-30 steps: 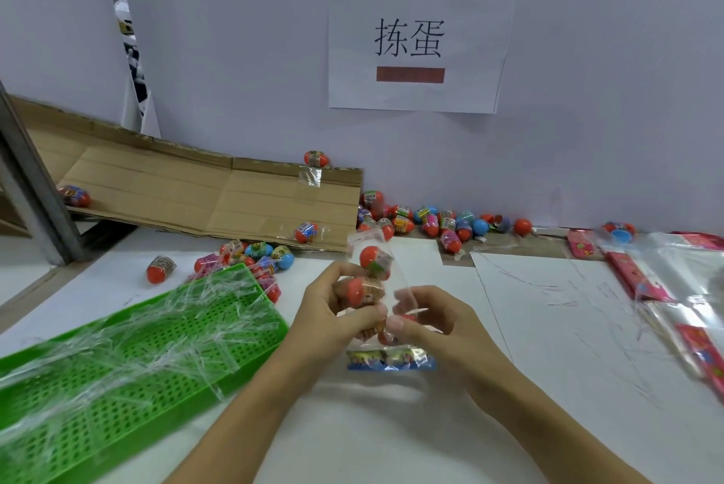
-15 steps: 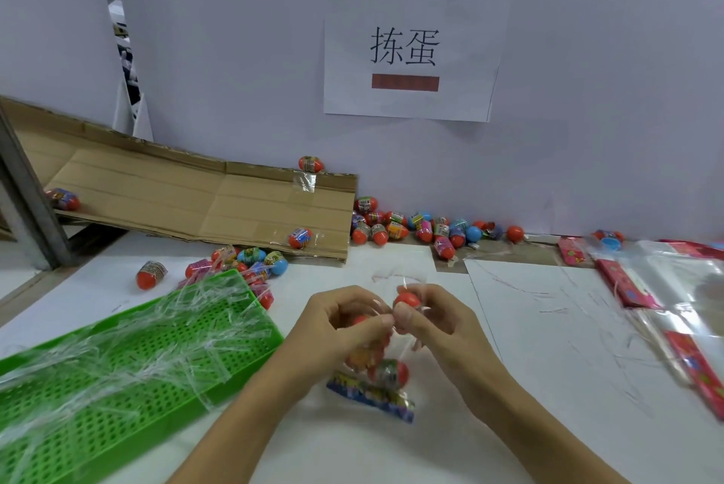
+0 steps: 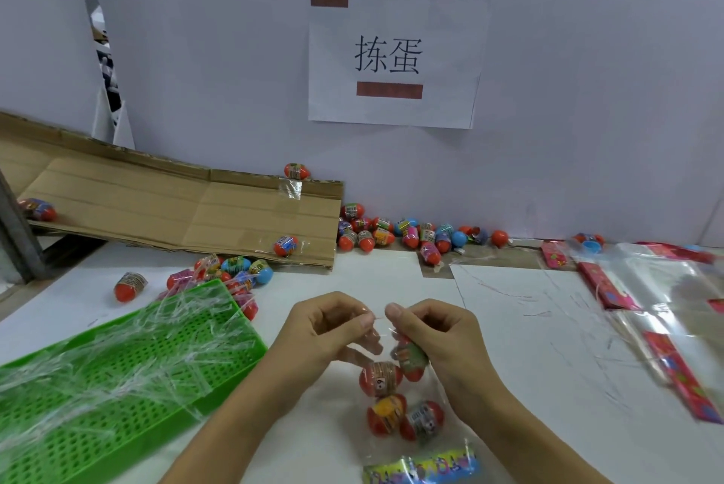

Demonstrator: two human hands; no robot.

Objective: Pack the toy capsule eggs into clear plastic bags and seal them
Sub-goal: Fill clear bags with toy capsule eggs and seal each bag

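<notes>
A clear plastic bag (image 3: 442,440) with a colourful printed strip at its near end lies on the white table in front of me. Inside it sit several toy capsule eggs (image 3: 382,379), red with printed bands. My left hand (image 3: 333,330) and my right hand (image 3: 435,334) pinch the bag's mouth between thumb and forefinger, close together just above the eggs. One egg lies partly under my right hand's fingers. More loose capsule eggs (image 3: 411,234) are heaped along the back wall.
A green perforated tray (image 3: 117,377) strewn with clear strips lies at the left, eggs (image 3: 231,268) behind it. Flattened cardboard (image 3: 176,209) leans at the back left. Empty bags with red headers (image 3: 642,303) lie at the right. A paper sign (image 3: 391,56) hangs on the wall.
The bag was held up with eggs going in; it has dropped onto the table, the eggs have settled toward its near end, and both hands now pinch its mouth.
</notes>
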